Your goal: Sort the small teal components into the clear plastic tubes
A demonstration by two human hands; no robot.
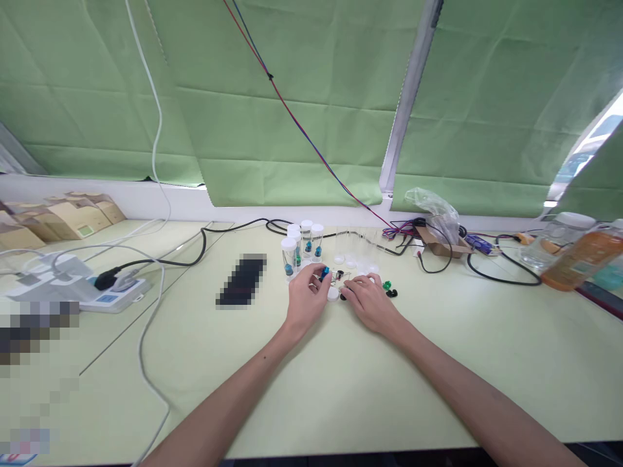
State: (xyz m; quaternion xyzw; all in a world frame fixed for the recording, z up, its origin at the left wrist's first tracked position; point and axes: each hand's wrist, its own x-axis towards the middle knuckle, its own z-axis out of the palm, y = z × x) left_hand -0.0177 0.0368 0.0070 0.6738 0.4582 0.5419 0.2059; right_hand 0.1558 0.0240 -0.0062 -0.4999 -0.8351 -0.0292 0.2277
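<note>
My left hand [307, 295] is closed, with a small blue piece [326, 272] pinched between its thumb and fingers. My right hand [370, 299] reaches in from the right, fingers stretched out low over small metal and black parts [339, 275]; its fingertips are partly hidden. Between my hands a round white cap [333, 294] lies on the table. Behind my left hand stand several clear vials with white lids [289, 243], each with a small blue or green piece inside. Several clear vials [357, 241] stand behind my right hand, their white ends down.
Green [387, 285] and black pieces [392, 294] lie right of my right hand. A blurred dark object [242, 280] is to the left. Farther left sits a power strip [117, 295] with cables. Bottles [586, 256] and a small cardboard box [442, 243] stand on the right.
</note>
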